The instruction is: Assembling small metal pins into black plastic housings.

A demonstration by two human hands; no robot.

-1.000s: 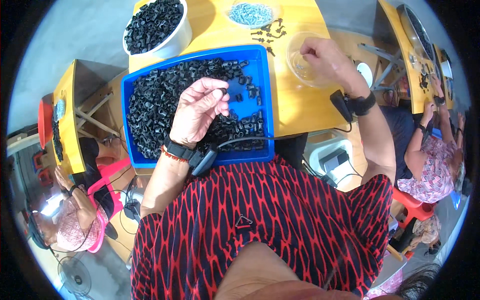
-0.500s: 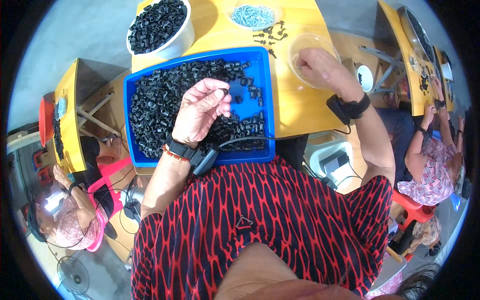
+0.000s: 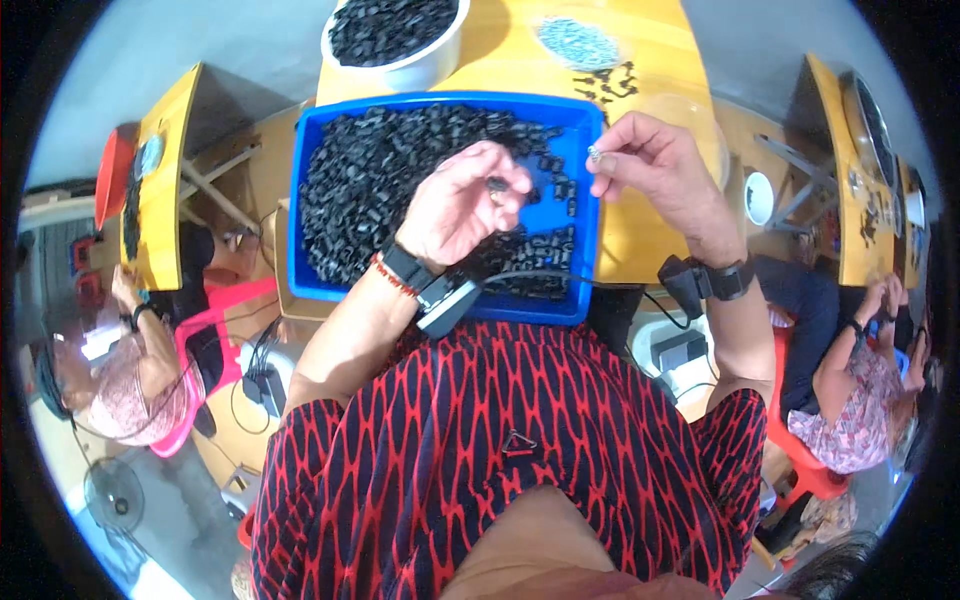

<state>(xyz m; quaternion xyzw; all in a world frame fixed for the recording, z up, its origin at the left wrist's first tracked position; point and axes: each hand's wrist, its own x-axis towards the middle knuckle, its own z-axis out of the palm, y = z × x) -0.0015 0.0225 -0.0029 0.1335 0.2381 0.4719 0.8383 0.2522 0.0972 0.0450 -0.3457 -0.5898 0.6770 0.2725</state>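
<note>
The left hand (image 3: 465, 210), above the blue tray (image 3: 553, 216) of black parts (image 3: 385, 165), curls its thumb and fingers around a small dark piece (image 3: 497, 185). Apart from it, near the tray's right edge, the right hand (image 3: 660, 170) pinches a tiny shiny bit (image 3: 595, 156). Farther off on the yellow table (image 3: 645, 245) lie loose black pieces (image 3: 605, 82), pale blue bits (image 3: 578, 43) and a filled white tub (image 3: 425, 70).

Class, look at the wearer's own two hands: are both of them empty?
No: the left hand holds a small dark part, and the right hand pinches a tiny shiny piece.
</note>
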